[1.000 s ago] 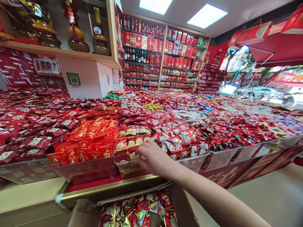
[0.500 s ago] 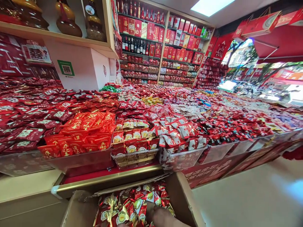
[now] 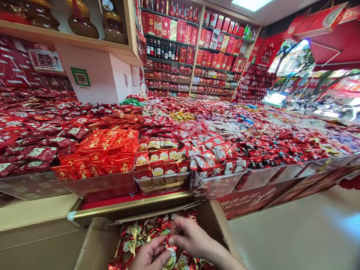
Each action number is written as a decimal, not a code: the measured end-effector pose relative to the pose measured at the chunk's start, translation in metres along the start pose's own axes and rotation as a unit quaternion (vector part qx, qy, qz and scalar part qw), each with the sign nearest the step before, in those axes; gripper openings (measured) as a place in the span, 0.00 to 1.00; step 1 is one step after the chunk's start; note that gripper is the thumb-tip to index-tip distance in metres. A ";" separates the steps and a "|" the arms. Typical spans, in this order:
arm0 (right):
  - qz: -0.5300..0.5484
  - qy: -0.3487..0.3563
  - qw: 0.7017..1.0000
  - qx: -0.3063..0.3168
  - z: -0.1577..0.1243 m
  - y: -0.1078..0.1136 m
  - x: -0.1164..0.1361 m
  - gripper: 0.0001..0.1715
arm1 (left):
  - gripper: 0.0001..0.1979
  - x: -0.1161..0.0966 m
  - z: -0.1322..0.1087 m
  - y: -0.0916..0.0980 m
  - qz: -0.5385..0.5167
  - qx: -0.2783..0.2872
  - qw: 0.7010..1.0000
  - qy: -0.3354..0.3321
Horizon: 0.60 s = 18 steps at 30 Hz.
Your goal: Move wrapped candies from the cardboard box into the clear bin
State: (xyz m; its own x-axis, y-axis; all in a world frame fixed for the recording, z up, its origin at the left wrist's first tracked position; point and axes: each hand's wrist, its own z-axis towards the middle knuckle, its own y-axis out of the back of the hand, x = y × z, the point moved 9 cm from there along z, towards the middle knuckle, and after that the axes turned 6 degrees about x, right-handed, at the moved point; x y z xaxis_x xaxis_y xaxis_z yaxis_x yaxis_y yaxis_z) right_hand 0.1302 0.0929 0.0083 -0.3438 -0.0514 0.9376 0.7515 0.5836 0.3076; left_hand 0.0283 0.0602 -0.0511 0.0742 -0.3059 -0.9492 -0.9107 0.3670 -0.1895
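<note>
Over an open cardboard box (image 3: 221,225), my right hand (image 3: 192,238) pinches the upper end of a small red and gold candy packet (image 3: 171,255). My left hand (image 3: 150,255) meets it there, its thumb and fingers closed on the packet's left side. The packet has a pale round picture on its front. Beneath both hands, the box is filled with loose candy packets (image 3: 132,230) of the same kind. Part of the held packet is hidden by my fingers.
Behind the box, a clear plastic bin (image 3: 161,183) holds similar packets. To its left stands a bin of bright red packets (image 3: 105,150), to its right one of white and red packets (image 3: 209,159). Shelves of bottles and boxes (image 3: 168,33) line the back wall.
My right hand has risen out of the packets in the box with one packet. My left hand has come up from the bottom edge and now grips it too. The view has shifted slightly.
</note>
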 end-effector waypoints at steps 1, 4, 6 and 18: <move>0.038 0.007 0.999 -0.018 0.002 0.002 0.003 0.06 | 0.22 -0.010 0.001 -0.004 -0.012 -0.008 1.000 -0.004; 0.153 0.018 0.985 -0.077 0.005 0.015 0.010 0.12 | 0.20 -0.039 0.002 -0.005 -0.020 -0.063 0.998 -0.012; 0.205 0.017 0.974 -0.095 0.007 0.021 0.014 0.15 | 0.20 -0.056 0.000 -0.005 -0.021 -0.092 0.995 -0.025; 0.174 0.053 0.977 -0.108 0.003 0.032 0.026 0.14 | 0.21 -0.065 0.001 -0.013 -0.079 -0.074 0.992 -0.069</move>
State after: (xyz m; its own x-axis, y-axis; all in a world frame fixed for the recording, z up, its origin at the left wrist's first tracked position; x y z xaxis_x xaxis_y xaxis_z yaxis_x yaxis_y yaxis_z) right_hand 0.1433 0.1127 0.0418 0.0050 0.0284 0.9996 0.9175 0.3973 -0.0159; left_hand 0.0354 0.0758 0.0125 0.2671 -0.2229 -0.9375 -0.9317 0.1886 -0.3103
